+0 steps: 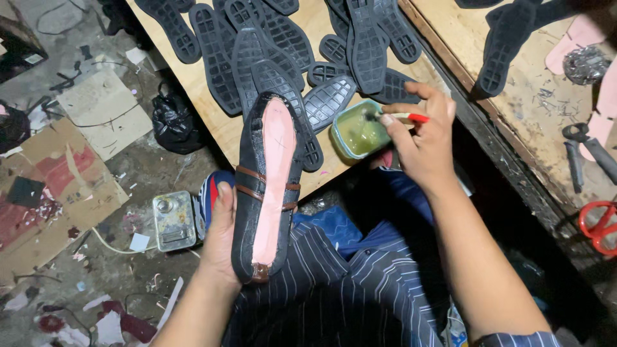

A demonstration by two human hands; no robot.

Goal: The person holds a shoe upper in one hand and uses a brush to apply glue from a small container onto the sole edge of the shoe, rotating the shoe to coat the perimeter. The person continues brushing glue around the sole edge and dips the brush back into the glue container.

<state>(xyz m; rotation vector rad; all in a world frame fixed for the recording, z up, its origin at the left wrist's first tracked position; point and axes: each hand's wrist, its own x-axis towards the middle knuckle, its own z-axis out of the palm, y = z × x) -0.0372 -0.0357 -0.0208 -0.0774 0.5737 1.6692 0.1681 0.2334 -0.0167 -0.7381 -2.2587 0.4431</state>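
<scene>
Yellowish glue fills the small teal tub (358, 132) just beneath my right hand (421, 144), which pinches a red-handled brush (402, 117); my left hand (222, 238) grips an upturned black shoe (267, 186).

Shoemaking workshop. Plywood bench (212, 122) piled with black rubber soles (257, 51), tub of yellowish glue (358, 132) at its edge. Second bench (514, 122) carries nails (546, 99), pliers (581, 151), red-handled scissors (599, 225). Dirty floor (141, 173) strewn with cardboard scraps (58, 186), a metal can (173, 220), black plastic bag (172, 121).
</scene>
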